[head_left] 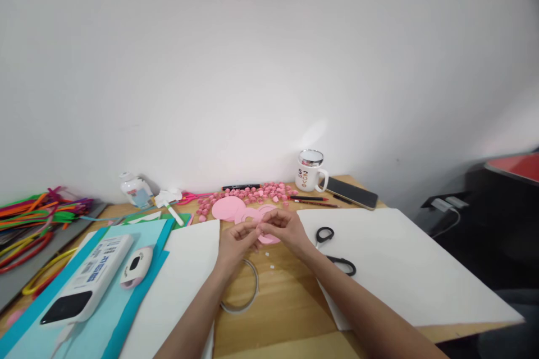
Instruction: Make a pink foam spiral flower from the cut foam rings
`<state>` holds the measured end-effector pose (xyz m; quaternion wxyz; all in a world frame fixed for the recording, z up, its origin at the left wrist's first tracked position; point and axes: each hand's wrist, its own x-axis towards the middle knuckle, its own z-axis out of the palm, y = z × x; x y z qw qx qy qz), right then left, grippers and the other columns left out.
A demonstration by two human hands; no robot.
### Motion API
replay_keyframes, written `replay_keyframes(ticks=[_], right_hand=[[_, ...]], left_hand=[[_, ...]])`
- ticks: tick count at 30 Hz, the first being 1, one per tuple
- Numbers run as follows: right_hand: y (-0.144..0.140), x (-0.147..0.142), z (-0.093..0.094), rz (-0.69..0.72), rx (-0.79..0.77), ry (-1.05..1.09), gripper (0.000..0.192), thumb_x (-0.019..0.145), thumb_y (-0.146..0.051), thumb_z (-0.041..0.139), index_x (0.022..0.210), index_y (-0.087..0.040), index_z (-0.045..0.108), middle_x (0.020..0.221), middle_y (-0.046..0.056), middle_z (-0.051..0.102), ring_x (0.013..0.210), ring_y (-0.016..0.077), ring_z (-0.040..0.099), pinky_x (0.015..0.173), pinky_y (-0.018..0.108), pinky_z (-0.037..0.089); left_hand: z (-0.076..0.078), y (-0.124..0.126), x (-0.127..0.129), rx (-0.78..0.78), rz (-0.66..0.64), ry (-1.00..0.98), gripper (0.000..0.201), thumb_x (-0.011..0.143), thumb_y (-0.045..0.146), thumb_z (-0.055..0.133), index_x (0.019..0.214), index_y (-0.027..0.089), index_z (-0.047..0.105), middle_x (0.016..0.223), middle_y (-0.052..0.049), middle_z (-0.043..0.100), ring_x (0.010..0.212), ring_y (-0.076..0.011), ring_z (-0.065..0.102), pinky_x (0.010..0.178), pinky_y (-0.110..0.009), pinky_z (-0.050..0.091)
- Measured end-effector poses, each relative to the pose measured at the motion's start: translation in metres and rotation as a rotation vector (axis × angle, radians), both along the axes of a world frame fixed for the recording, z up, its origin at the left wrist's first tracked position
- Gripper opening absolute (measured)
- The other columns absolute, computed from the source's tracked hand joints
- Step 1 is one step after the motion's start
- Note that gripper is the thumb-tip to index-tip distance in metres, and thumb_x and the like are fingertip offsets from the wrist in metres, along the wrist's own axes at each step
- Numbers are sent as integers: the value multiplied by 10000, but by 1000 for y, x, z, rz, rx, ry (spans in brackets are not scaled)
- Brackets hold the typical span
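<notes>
My left hand (236,239) and my right hand (285,228) meet over the wooden table (286,291), fingertips pinched together on something small and pale that I cannot make out. Just beyond them lie pink paper circles and rings (236,208) and a scatter of several small pink rolled pieces (261,192). A ring of tape (244,286) lies under my left wrist. Black-handled scissors (332,247) rest on a white sheet (400,263) right of my right hand.
A white mug (309,171), phone (351,193), black marker (241,186) and pencils sit at the back. On the left are blue sheets (126,291), a white power bank (88,280), a small white device (137,266), a glue bottle (135,189) and a pile of coloured pipe cleaners (33,219).
</notes>
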<state>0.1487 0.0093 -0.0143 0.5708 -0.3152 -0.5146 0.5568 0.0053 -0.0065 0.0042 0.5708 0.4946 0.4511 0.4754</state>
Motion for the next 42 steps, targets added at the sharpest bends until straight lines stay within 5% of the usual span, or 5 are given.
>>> replay_keyframes(ticks=[10,23,33,42], right_hand=[[2,1,-4,39,-20,-26,278,512,-255,766,697,-157,583,664,-23,601,598,94,568,607,229,465],[0,1,-3,79,-35,-132,324,485,-307,774,699,-150,588,661,-19,597,589,95,558,570,223,457],[5,1,-11,136,-146,-114,311,581,-364,722,749,-134,596,581,-14,608,521,92,577,542,233,497],[6,1,-9,-51,-147,-27,340,519,-353,754,721,-145,577,605,-5,627,512,125,611,563,278,533]], left_hand=[[2,1,-3,51,-26,109,244,649,370,654,655,133,714,531,-26,660,492,-129,574,536,-222,474],[1,0,0,-103,56,-66,245,524,309,756,673,121,710,573,-34,689,504,-154,627,568,-252,509],[1,3,-4,71,221,96,208,567,286,723,704,133,693,556,-28,679,501,-167,635,556,-257,521],[-2,0,1,182,172,170,221,584,282,696,755,144,668,590,-30,676,525,-159,628,542,-252,518]])
